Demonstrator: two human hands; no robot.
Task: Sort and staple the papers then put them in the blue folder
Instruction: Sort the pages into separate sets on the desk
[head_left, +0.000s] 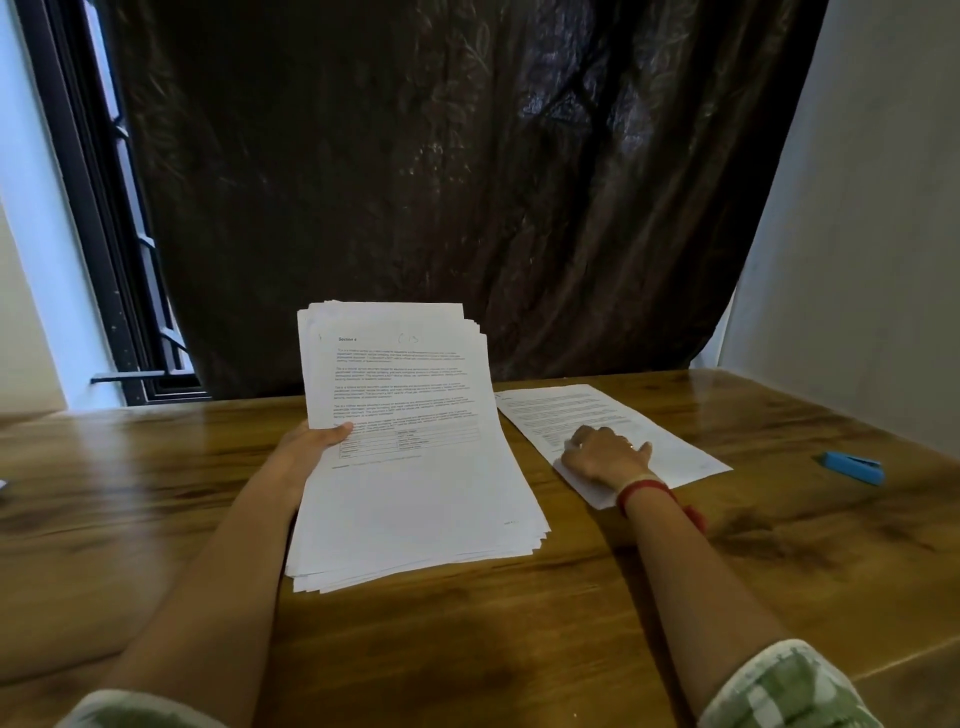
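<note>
Sorted: one sheet (597, 410), pressed by the right hand (605, 457), fingers relaxed.
Unsorted: stack (410, 478), pinched by the left hand (306, 447).
Stapler (854, 466): untouched.

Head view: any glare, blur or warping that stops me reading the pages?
In the head view, the heading on the held stack of white printed papers is barely legible, its body text too soft to read; the flat white sheet under the right hand is softer still; glare streaks the glossy brown wooden table; the wide lens bows the side walls.
</note>
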